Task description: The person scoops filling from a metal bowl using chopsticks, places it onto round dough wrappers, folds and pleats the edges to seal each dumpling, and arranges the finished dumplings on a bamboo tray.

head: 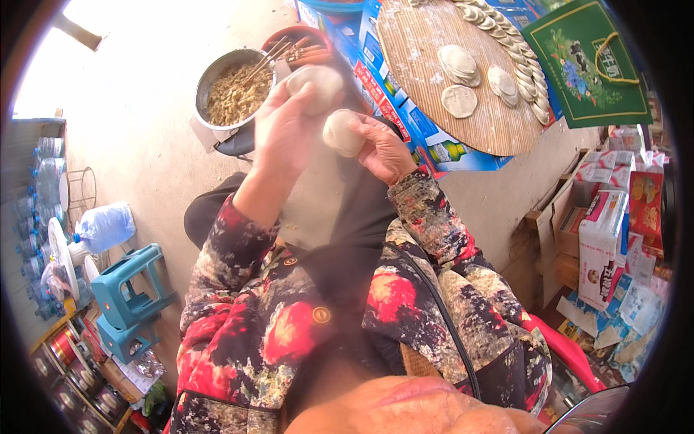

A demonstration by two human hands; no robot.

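Note:
My left hand point(279, 127) holds a round dumpling wrapper point(322, 87) by its near edge; both are slightly blurred. Between the thumb and fingers of my right hand point(382, 149) is another piece of round dough point(341, 134), close beside the first but apart from it. Whether it is one wrapper or several stacked, I cannot tell. Just past my left hand stands a metal bowl point(233, 125) of chopped filling point(233, 92) with chopsticks point(265, 64) in it. To the right, a round slatted board point(417, 70) carries stacked wrappers point(458, 64), a single wrapper point(459, 101) and rows of folded dumplings point(523, 68).
The board rests on blue printed cartons point(423, 127). Behind the bowl is a red basin point(320, 38). A green gift bag point(588, 68) stands at the far right, above stacked boxes point(602, 249). Blue plastic stools point(130, 293) and water bottles point(49, 173) are on the left.

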